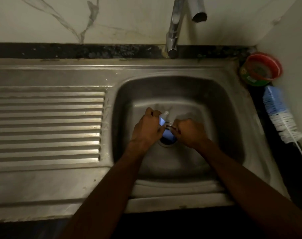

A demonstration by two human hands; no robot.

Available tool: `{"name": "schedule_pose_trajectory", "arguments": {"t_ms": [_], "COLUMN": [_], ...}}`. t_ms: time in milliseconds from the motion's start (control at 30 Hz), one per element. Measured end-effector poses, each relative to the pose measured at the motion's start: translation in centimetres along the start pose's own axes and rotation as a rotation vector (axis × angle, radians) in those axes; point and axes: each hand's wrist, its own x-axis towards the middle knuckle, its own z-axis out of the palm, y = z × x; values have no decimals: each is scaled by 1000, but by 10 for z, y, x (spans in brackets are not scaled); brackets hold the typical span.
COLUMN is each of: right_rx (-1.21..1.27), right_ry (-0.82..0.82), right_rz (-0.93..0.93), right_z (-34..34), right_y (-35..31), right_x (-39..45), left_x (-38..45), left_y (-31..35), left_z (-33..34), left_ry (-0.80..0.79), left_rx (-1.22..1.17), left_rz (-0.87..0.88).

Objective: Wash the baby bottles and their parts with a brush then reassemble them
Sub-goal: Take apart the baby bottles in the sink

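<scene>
Both forearms reaching down into the sink (207, 94), hands meeting above the drain. Left hand (147, 128) curled around a blue baby bottle (164, 125), nipple pointing away. Right hand (188, 131) clenched beside the bottle; what it grasps, cannot tell.
</scene>
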Motion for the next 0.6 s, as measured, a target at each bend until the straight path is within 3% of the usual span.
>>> {"name": "schedule_pose_trajectory", "arguments": {"t_ms": [67,400,600], "right_rx": [-67,-157,-157], "right_ry": [-81,42,92], "right_rz": [-22,-130,-116], "right_z": [5,-17,-33], "right_y": [2,0,-16], "right_x": [-3,-20,-44], "left_x": [2,-10,-23], "left_y": [1,6,9], "left_z": [0,-10,-14], "left_ry": [-18,143,215], "left_rx": [57,185,95], "left_rz": [23,156,162]}}
